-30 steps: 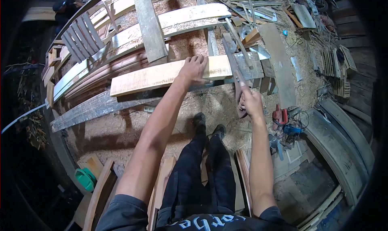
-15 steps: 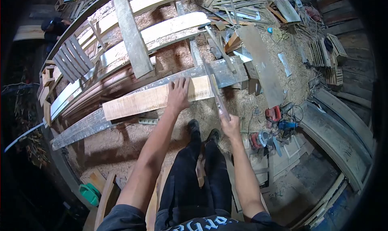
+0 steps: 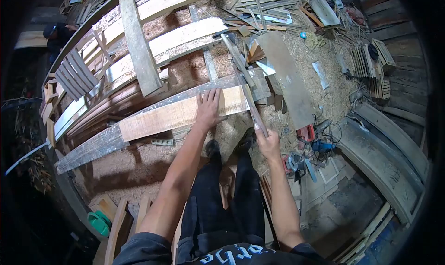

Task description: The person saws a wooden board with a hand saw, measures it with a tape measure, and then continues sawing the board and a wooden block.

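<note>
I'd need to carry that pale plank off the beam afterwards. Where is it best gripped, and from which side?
Probably along its long edges near the middle, coming from the near side. The pale plank lies flat along the grey beam, its near edge overhanging. The left hand presses flat near its right end; the right hand holds the saw across that end, so avoid it.

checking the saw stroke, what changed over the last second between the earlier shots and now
The right hand has drawn the handsaw back toward the person, the blade sliding along the cut near the light plank's right end. The left hand stayed flat on the plank, and the plank kept its place on the grey board.
</note>
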A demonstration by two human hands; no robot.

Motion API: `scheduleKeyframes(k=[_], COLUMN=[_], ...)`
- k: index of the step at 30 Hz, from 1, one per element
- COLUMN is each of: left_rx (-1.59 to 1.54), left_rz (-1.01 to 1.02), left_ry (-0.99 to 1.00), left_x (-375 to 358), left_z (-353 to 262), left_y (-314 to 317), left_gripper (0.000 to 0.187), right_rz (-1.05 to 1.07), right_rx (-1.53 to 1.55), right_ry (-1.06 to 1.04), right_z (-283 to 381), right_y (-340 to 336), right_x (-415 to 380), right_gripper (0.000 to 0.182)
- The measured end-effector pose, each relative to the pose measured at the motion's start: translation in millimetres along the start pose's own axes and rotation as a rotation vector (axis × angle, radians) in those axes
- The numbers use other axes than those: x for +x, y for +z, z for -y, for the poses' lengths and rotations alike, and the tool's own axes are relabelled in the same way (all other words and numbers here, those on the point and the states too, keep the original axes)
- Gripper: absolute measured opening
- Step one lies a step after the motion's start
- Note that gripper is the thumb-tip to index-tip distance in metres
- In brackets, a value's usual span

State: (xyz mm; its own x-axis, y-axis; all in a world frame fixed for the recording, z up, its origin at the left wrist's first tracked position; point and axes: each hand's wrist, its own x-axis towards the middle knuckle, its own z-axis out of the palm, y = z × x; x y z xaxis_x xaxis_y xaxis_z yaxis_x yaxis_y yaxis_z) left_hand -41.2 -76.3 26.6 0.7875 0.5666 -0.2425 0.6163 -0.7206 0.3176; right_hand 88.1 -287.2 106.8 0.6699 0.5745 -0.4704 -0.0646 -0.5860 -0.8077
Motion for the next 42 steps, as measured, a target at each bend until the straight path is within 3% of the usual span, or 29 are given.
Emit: scheduleKeyframes(k=[12,15,16,24,42], left_rx=[-0.029,-0.016,-0.011,-0.060,-0.105], left_rz=[-0.069,-0.061,-0.050,-0.081,-0.106], left_ry=[-0.138,-0.178,-0.188,-0.171,-0.115], left_x=[27.1,32.8,34.0,36.5,79.7], left_z=[-47.0,-52.3,-53.2,-63.1,-103.7], left_y=[4.4,4.5,4.9,8.7,24.1], left_gripper=[0.112,0.111,0.110,0.115,0.118], right_rz=[0.003,-0.224,-0.272,-0.405,-0.438], right_rx=[-0.013,-0.235,-0.233,-0.602,-0.635], right_ry=[-0.216,-0.386,-0.359,-0.604,-0.578], right_z=[2.5,-1.3,0.9,-10.7,-29.9], right_y=[-41.5,-48.8,-55.7,-109.1,-131.6], right_x=[17.4,31.1,37.9,121.8,158.1], right_gripper=[0.045,0.041,0.040,0.035,0.031])
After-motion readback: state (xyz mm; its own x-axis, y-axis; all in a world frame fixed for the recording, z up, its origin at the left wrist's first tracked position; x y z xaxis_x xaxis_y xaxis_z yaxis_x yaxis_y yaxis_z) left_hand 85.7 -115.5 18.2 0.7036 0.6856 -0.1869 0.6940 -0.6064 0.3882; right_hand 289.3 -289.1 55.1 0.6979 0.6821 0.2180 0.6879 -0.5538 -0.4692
